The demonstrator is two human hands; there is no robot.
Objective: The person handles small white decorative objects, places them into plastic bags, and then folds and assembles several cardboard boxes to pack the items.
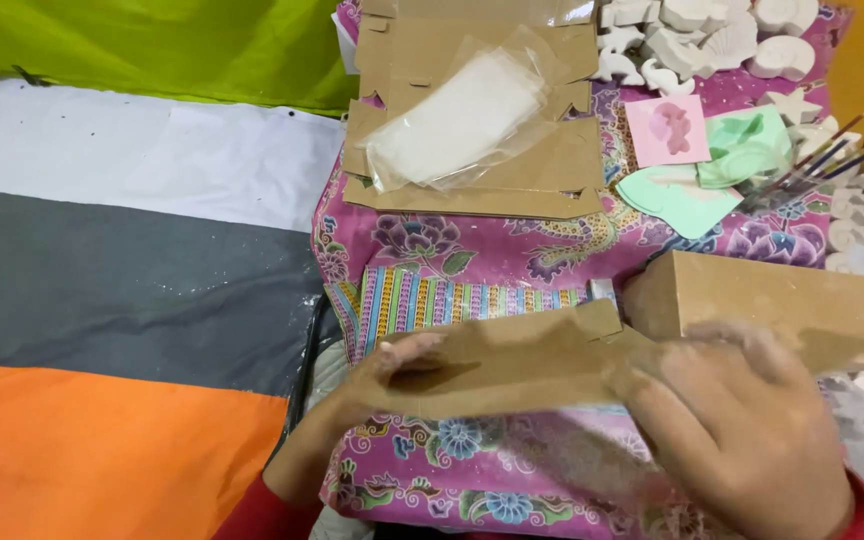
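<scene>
Hands grip a brown box (652, 330) above the floral cloth (512, 250): left hand (392, 375) pinches its open flap, right hand (742, 420) clasps its middle. Beyond the box lie flattened cardboard (552, 175), a plastic bag (462, 120), and brushes (822, 160).

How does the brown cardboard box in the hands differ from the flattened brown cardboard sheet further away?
The brown cardboard box is folded into a closed block; the flattened brown cardboard sheet lies unfolded. The box is held by the left hand and right hand; the sheet lies untouched under a clear plastic bag. Both are plain brown.
</scene>
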